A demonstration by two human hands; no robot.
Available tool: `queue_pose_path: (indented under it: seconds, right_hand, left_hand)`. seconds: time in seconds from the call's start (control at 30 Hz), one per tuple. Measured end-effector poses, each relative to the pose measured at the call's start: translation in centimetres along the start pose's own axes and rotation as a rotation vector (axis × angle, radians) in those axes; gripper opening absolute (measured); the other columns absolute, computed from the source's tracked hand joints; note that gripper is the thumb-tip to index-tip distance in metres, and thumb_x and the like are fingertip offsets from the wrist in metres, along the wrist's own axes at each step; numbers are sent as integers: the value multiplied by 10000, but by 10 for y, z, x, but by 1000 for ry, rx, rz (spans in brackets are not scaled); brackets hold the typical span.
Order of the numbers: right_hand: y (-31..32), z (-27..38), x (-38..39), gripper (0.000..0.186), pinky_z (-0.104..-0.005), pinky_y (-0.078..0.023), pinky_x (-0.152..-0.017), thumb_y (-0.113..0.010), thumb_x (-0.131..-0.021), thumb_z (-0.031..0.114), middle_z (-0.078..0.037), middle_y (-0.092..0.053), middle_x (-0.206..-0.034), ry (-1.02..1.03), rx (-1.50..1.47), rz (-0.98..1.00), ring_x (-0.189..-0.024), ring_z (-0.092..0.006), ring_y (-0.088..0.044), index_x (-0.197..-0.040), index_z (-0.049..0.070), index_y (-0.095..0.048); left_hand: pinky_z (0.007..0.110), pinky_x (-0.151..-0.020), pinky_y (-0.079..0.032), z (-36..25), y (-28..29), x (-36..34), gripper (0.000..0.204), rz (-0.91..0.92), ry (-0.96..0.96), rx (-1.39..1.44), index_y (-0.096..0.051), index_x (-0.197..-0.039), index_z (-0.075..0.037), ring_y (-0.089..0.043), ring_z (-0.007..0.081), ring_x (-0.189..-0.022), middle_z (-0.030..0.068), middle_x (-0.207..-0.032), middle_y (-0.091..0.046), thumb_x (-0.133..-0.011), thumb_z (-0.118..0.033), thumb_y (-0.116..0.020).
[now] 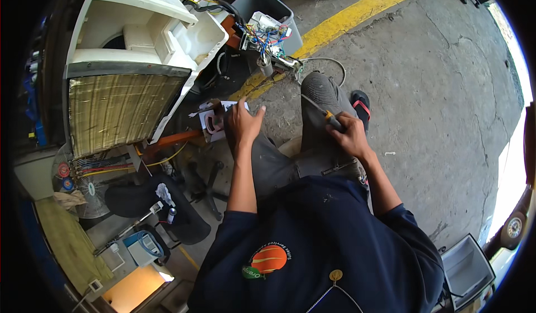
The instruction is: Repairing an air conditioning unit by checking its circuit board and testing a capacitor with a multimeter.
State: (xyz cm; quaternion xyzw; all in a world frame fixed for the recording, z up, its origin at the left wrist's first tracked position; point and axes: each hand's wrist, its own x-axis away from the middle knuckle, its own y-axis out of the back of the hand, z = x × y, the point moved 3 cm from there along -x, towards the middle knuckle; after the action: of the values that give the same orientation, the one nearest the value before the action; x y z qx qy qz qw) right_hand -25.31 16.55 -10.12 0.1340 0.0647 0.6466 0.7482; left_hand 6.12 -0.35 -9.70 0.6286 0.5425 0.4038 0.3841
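Observation:
My right hand (pixel 349 131) grips a screwdriver (pixel 329 115) with a yellow and black handle over my right knee, its long shaft angled up and left. My left hand (pixel 245 120) is open by my left knee, thumb and fingers apart, beside some papers and a small pinkish object (pixel 214 123). Ahead, a white appliance housing (pixel 139 11) with a brassy finned coil (pixel 125 112) fills the upper left. Next to it is a tangle of circuit board and wires (pixel 262 34) with a metal cylinder (pixel 264 64).
A grey bin (pixel 290 37) stands behind the wiring. A yellow stripe (pixel 357 14) crosses the concrete floor. At the left are a fan (pixel 90 189), a black chair seat (pixel 134 201) and cables. A steel-rimmed tray (pixel 463 265) is at lower right, near a wheel (pixel 511 229).

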Motion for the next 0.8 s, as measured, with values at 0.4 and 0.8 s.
queue_pose_path:
  seconds: [0.4,0.8]
  right_hand:
    - [62,4,40,305,-344,-424,-614,-784,-928,251,-56,-595,-684,-395,101,-138,-672,-109,-530,-885,-37,-695]
    - [-18,53,-39,242,-321,-456,-721,-785,-958,156,-69,-589,-871,-234,-95,-143,-791,-145,-533,-1041,-47,-682]
  left_hand:
    - [457,-1000,-535,-32,-69,-113,770,-152,-66,444,-592,-1361,61,-705,405,-1164,267,-1247,-726,-808,-368,-911]
    - [286,-617,-534,-67,-28,-94,305,577,13,1155,-624,-1101,-60,-639,104,-678,25,-861,-664,-908,-188,-822]
